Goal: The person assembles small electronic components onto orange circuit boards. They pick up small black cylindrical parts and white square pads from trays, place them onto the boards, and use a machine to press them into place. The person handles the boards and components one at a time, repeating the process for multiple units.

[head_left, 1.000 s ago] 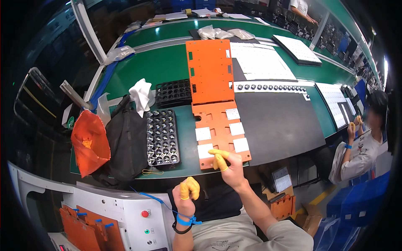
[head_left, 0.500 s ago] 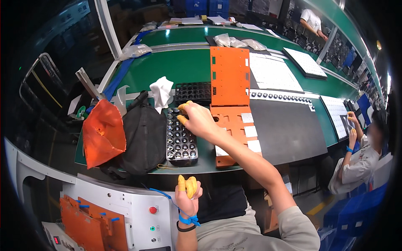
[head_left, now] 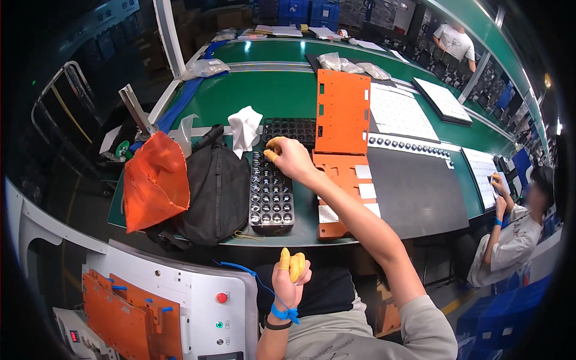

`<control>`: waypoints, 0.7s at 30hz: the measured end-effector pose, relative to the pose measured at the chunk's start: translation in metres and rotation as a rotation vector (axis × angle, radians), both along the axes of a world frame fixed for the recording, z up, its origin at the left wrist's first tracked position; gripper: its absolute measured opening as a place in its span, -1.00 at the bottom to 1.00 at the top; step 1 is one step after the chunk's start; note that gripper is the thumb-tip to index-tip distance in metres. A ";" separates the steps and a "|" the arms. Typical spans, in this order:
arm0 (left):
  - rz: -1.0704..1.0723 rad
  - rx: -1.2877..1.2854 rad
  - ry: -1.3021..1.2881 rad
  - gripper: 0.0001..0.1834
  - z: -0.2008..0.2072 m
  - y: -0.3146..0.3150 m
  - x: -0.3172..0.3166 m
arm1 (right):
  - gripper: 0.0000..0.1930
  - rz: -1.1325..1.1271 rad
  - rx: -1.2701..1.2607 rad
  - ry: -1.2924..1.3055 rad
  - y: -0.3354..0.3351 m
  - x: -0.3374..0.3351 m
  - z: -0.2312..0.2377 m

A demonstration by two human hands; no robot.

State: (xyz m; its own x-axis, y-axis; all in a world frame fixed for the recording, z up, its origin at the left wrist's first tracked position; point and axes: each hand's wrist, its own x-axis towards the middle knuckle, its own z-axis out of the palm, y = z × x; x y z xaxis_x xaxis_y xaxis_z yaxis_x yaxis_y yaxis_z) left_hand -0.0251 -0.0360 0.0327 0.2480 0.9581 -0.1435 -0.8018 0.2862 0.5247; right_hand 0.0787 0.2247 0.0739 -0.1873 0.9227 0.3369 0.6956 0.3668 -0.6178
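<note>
My right hand point(head_left: 294, 159), with yellow finger covers on its fingertips, reaches over the far end of a black tray point(head_left: 273, 229) filled with rows of shiny, round, dark parts. Its thumb and finger are pinched; anything between them is too small to make out. My left hand point(head_left: 291, 279) is held up before my lap, apart from the table. Its fingers, also in yellow covers, are curled together, and whatever they may hold is hidden. A second black tray point(head_left: 291, 129) with round pockets lies beyond the first. To the right stands an orange hinged fixture point(head_left: 342, 111), its lid raised.
An orange bag point(head_left: 156, 183) and a black bag point(head_left: 219, 192) lie left of the tray, near a white cloth point(head_left: 245, 129). A dark mat point(head_left: 414, 192) and a strip of round parts point(head_left: 414, 144) lie right. A white machine point(head_left: 204, 282) stands lower left; a co-worker point(head_left: 504, 240) sits right.
The view has shifted, so the table things sit further right. My right hand stays at the tray's far end, its thumb and finger now closer together. My left hand stays curled.
</note>
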 end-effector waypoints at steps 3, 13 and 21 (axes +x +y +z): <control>0.002 -0.050 -0.059 -0.36 0.008 0.007 0.004 | -0.68 0.002 -0.053 0.285 -0.022 0.006 0.006; 0.166 0.044 -0.493 -0.39 0.002 0.033 0.016 | -0.61 0.331 0.158 0.404 -0.190 0.054 0.064; 0.099 -0.007 -0.496 -0.20 0.018 0.033 0.028 | -0.60 0.214 0.023 0.430 -0.225 0.069 0.011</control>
